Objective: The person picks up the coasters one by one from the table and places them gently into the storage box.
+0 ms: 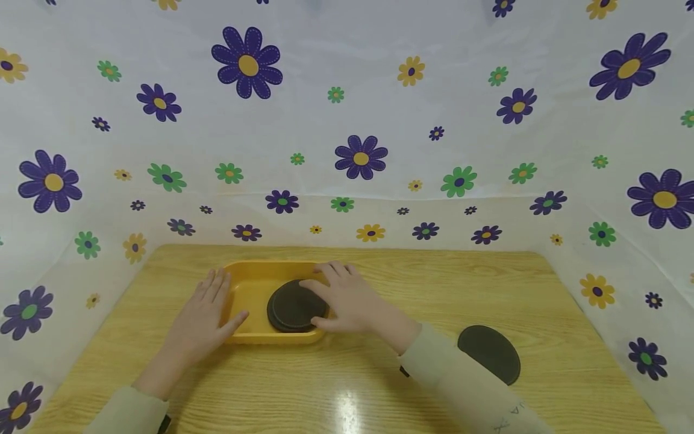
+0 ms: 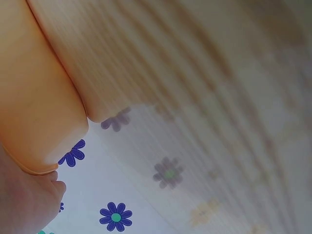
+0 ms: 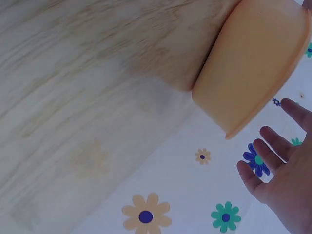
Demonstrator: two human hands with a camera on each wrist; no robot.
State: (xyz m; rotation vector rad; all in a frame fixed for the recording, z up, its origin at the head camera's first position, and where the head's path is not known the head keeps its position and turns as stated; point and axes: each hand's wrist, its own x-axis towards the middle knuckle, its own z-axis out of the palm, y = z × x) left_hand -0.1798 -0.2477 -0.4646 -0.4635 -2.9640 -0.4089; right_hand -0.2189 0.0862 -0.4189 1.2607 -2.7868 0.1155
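Note:
A yellow tray [image 1: 252, 288] sits on the wooden table [image 1: 379, 386] and holds a small stack of dark round discs [image 1: 293, 307]. My left hand [image 1: 208, 313] lies flat along the tray's left rim, with its thumb reaching inside. My right hand [image 1: 347, 298] is spread over the tray's right edge, its forefinger and thumb touching the discs. Another dark disc [image 1: 490, 352] lies on the table to the right, partly behind my right sleeve. The left wrist view shows the tray's outer wall [image 2: 39, 97] beside my hand [image 2: 24, 204]. In the right wrist view, straight spread fingers [image 3: 273, 141] are near the tray [image 3: 253, 63].
A white cloth printed with flowers [image 1: 358, 157] hangs behind the table and down both sides. Bare tabletop lies in front of the tray and to its right.

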